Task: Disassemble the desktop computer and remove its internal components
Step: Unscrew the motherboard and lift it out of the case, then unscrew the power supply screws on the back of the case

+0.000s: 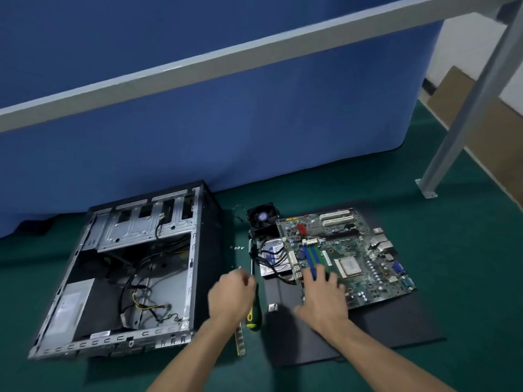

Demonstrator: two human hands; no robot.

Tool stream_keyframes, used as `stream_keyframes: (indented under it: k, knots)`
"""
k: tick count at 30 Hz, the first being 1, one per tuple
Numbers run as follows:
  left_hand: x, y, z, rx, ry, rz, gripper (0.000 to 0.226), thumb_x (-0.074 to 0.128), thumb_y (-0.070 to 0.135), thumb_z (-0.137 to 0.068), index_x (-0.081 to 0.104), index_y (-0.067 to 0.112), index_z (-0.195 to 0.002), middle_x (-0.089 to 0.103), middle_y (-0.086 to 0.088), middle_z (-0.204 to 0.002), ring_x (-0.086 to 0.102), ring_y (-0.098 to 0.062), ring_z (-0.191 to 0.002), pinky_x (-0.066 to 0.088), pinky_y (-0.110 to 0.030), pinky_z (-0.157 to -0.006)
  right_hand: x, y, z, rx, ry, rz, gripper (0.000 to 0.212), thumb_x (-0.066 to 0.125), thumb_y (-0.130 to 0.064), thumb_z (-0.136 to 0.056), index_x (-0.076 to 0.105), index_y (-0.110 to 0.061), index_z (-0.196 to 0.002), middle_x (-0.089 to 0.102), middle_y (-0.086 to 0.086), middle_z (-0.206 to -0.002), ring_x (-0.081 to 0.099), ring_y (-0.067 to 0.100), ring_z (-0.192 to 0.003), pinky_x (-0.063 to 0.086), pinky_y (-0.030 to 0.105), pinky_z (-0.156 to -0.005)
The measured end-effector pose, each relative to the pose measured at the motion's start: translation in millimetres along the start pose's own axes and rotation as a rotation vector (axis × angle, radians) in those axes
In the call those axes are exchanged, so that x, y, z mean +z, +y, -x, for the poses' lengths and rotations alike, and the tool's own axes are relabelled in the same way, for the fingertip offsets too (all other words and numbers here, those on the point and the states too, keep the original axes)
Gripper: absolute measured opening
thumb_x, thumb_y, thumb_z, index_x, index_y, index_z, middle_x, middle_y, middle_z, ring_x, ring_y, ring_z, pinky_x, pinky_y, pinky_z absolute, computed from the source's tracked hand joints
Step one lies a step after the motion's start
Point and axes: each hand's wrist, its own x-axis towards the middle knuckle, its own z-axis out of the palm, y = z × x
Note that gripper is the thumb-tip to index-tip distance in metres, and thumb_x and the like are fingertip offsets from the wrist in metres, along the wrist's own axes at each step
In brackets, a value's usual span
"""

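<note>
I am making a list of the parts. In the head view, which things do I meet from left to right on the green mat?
Computer case → loose screws → screwdriver → hard drive → motherboard → grey frame leg.

Motherboard (pixel 348 256) right of open case (pixel 127 267)

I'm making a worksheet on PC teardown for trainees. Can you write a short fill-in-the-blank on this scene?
1. The motherboard lies on a ____ panel.
2. The right hand rests on the motherboard's ____ slots.
3. The fan sits ____ the open case.
4. The screwdriver handle is green and ____.

Missing words: black; memory; outside; yellow
</note>
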Motion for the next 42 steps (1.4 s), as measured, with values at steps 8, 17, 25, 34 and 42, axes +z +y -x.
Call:
stream_keyframes:
  k: [8,17,25,34,42]
  knots:
    - [-14.4,-62.8,1.0,0.366,0.2,-0.383,0.038,0.081,0.011,-0.056,0.045,0.016,-0.044,0.043,0.007,-0.037,0.035,-0.011,-0.03,0.023,-0.015,-0.033,-2.2,-2.6,-31.4,0.016,-0.005,0.046,0.066,0.057,-0.052,-0.084,0.034,-0.018,-0.136,0.031,0.011,-0.137,0.038,0.033,-0.119,0.038,0.043,-0.099]
    - [-9.8,-72.1,-3.5,0.329,0.256,-0.231,0.039,0.08,0.013,-0.055,0.042,0.017,-0.045,0.042,0.006,-0.038,0.038,-0.013,-0.031,0.011,-0.012,-0.038,12.3,-65.3,-24.6,-0.161,-0.054,-0.187,0.027,0.045,-0.037,-0.094,0.054,-0.015,-0.08,0.057,-0.001,-0.074,0.061,0.021,-0.075,0.042,0.028,-0.062]
    - [-9.4,-73.8,-7.3,0.354,0.304,-0.173,0.026,0.063,0.021,-0.06,0.041,0.017,-0.045,0.043,0.005,-0.039,0.039,-0.015,-0.032,0.006,-0.01,-0.043,58.1,-103.6,-47.8,0.058,-0.221,-0.17,0.044,0.053,-0.054,-0.089,0.055,-0.011,-0.099,0.067,0.004,-0.096,0.063,0.022,-0.087,0.04,0.027,-0.064]
    - [-11.6,-79.8,-3.8,0.336,0.278,0.02,0.029,0.055,0.024,-0.066,0.033,0.02,-0.048,0.035,0.005,-0.039,0.028,-0.013,-0.038,0.013,-0.016,-0.039,49.5,-110.8,-14.5,0.156,-0.258,-0.49,0.032,0.062,-0.038,-0.083,0.046,-0.019,-0.063,0.051,-0.001,-0.065,0.051,0.018,-0.061,0.031,0.027,-0.047]
    - [-42.4,-117.6,16.7,0.094,0.014,0.9,0.028,0.05,0.021,-0.088,0.044,0.017,-0.061,0.045,0.005,-0.056,0.039,-0.013,-0.054,0.033,-0.029,-0.054,12.1,-175.8,74.1,0.064,0.175,-0.682,0.019,0.046,-0.028,-0.084,0.045,-0.012,-0.075,0.056,0.005,-0.07,0.049,0.022,-0.065,0.036,0.034,-0.059]
